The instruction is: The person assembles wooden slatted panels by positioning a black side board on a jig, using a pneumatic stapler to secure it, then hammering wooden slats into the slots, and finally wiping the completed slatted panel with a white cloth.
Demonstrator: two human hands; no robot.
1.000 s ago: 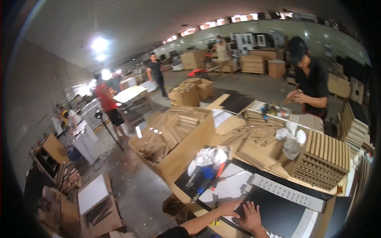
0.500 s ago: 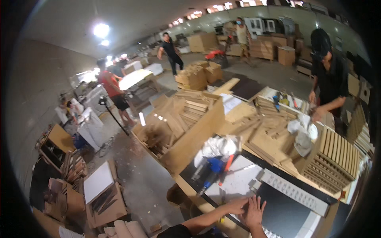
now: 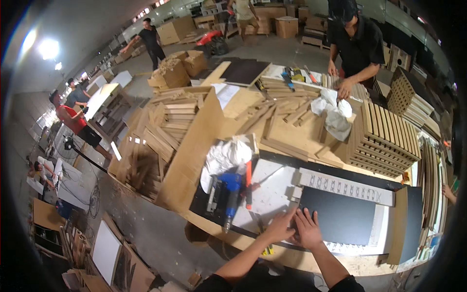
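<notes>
Hands — left hand (image 3: 280, 227) and right hand (image 3: 306, 228) — press flat, fingers spread, gripping nothing, on the dark rectangular panel (image 3: 340, 216) lying in its white frame (image 3: 381, 228) — seemingly seated, with 1 blue power tool (image 3: 229, 194) idle nearby.

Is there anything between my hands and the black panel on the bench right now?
Nothing visible is in the way. The left hand and right hand both lie flat at the near left corner of the black panel, apparently touching it. The blue power tool lies off to the left, clear of them.
</notes>
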